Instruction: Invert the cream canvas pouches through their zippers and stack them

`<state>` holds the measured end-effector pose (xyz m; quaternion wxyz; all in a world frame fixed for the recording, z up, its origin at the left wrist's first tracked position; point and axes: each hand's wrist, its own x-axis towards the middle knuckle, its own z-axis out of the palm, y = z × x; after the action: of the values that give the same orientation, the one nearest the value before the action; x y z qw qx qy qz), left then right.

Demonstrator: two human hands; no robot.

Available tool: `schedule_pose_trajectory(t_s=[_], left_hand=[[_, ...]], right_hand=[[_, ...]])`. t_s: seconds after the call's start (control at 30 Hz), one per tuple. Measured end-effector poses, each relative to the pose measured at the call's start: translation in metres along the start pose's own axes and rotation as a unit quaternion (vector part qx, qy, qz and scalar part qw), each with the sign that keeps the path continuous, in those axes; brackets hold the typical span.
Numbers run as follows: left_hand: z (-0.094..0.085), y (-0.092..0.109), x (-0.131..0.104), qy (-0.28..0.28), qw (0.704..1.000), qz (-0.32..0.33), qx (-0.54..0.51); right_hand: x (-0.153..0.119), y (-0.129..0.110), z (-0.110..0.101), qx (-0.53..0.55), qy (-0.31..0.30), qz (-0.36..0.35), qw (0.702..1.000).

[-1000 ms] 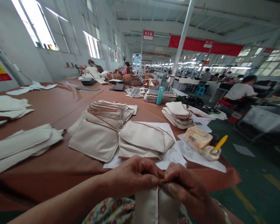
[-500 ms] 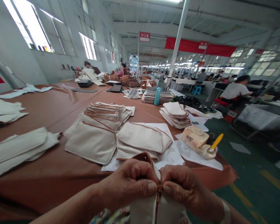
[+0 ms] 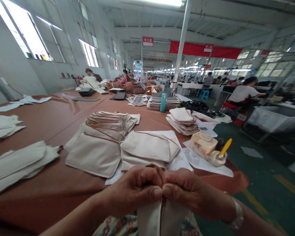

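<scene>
Under the left hand and right hand, a cream piece hangs

Both hands are closed on the top of the piece, each pinching it between thumb and bent fingers. The thumb tips nearly meet, left beside right, and the piece drops straight down from them, with a dark seam running down below the thumbs. A brown strip shows just beyond the knuckles; how it joins the piece is hidden by the fingers. Behind the piece is flowered cloth. A pale bangle circles the right wrist.

Just past the hands, on the brown tabletop, a stack of pouches lies partly on white paper. A fanned pile of brown-trimmed pouches sits to its left, and farther left are long cream panels. On the right, a stained jar and a yellow-handled brush stand over a second sheet. Beyond them are a smaller stack and a teal bottle.
</scene>
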<state>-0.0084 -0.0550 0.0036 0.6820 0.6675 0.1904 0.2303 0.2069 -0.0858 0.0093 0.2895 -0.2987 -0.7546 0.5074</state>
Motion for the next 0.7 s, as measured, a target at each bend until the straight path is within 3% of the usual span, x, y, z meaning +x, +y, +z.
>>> schedule_pose_trajectory(t_s=[0.1,0.23,0.37,0.5,0.6,0.7], left_hand=[[0.002,-0.003,0.000,0.011,1.000,-0.028,-0.002],[-0.003,-0.012,0.002,0.006,0.990,-0.073,-0.119],[-0.010,-0.014,0.003,0.032,0.979,-0.109,-0.170],[0.000,-0.010,0.003,0.033,0.983,-0.107,-0.148],[0.012,-0.009,0.002,0.110,0.980,-0.057,-0.153],[0.017,-0.008,0.001,0.228,0.972,-0.016,-0.060]], right_hand=[[0.003,0.007,0.006,0.077,-0.002,-0.030,0.997],[-0.001,0.020,0.010,0.182,0.008,-0.025,0.983],[-0.007,0.030,0.012,0.192,0.027,0.009,0.981],[-0.003,0.043,0.018,0.175,0.046,0.009,0.983],[0.006,0.045,0.013,0.167,0.082,-0.027,0.982],[0.010,0.030,-0.004,0.006,0.164,-0.046,0.985]])
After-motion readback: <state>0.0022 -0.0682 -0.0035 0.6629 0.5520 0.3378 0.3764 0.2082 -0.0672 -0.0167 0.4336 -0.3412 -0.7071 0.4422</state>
